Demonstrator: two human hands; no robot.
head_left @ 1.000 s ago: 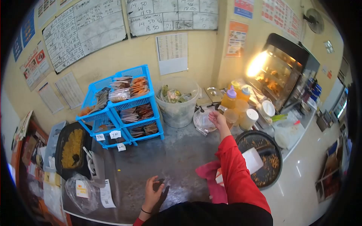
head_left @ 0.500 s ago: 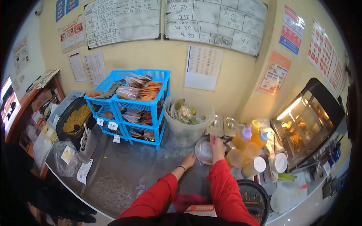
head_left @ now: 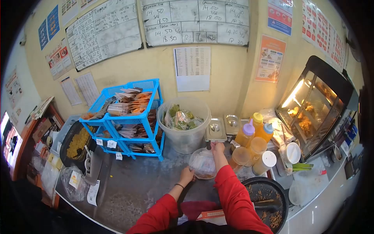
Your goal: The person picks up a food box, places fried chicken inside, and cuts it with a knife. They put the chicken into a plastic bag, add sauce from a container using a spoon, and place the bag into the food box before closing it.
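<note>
A round clear plastic bowl (head_left: 203, 162), with something pale inside or on top, rests on the grey counter in front of the big bucket. My left hand (head_left: 186, 176), with a dark band at the wrist, is at the bowl's left edge, its fingers pressed together; what they hold is too small to make out. At the bowl's upper right is my right hand (head_left: 218, 148), fingers closed near the rim by a steel container (head_left: 216, 129). What is in that grip is hidden. Both arms wear red sleeves.
Blue stacked baskets (head_left: 134, 117) with packets stand left of the bucket (head_left: 184, 136). Sauce bottles (head_left: 244, 134) and tubs are right of my right hand. A round black pan (head_left: 269, 195) lies at lower right, a lit food warmer (head_left: 311, 109) behind. A black tray (head_left: 80, 146) stands left.
The view has shifted, showing the counter items further left and more of the black pan. My hands stay beside the bowl, and more of the bowl shows between them.
</note>
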